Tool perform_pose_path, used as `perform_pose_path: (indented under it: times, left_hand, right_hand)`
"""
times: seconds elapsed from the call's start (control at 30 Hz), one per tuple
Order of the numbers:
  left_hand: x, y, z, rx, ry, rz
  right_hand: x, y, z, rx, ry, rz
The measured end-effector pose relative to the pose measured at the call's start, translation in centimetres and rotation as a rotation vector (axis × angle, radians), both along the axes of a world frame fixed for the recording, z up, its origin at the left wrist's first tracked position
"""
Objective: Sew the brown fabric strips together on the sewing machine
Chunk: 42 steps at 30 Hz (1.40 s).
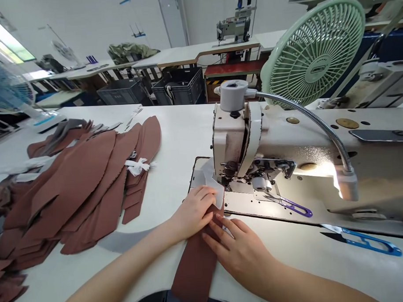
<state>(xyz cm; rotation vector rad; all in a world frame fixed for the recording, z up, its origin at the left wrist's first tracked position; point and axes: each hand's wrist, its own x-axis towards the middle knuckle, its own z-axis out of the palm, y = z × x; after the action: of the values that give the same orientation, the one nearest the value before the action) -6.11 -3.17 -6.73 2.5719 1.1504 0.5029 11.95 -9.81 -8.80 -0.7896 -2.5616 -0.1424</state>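
A long brown fabric piece [197, 268] runs from my lap over the table's front edge up to the sewing machine [234, 145]. With bent fingers and thumb, my left hand [197, 210] grips this piece close to the needle area. A pale grey fabric piece [219, 192] lies by those fingertips, on top of the brown one. My right hand [243, 251] rests on the brown fabric just nearer to me, its fingers stretched out and apart. The machine head hides the needle and the far end of the fabric.
Stacked brown fabric pieces [80, 186] with a white tie [137, 166] cover the left of the table. Purple thread snips [294, 206] lie on the machine bed, blue snips [370, 242] at right. A lamp [346, 183] and green fan [317, 54] stand nearby.
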Motion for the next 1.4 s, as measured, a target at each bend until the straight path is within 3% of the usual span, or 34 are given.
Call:
perform_pose_path:
  times: [0.27, 0.8, 1.07, 1.4]
  left_hand:
    - [0.1, 0.3, 0.1, 0.031, 0.136, -0.072]
    - [0.2, 0.8, -0.1, 0.001, 0.13, -0.082]
    - [1.3, 2.2, 0.5, -0.064, 0.164, -0.089]
    - [1.5, 2.2, 0.8, -0.078, 0.124, -0.066]
  right_hand:
    - [0.0, 0.2, 0.3, -0.026, -0.04, 0.015]
    - [-0.2, 0.4, 0.7, 0.006, 0.057, -0.053]
    - [0.5, 1.0, 0.3, 0.008, 0.034, -0.088]
    - [0.5, 1.0, 0.1, 0.018, 0.002, -0.087]
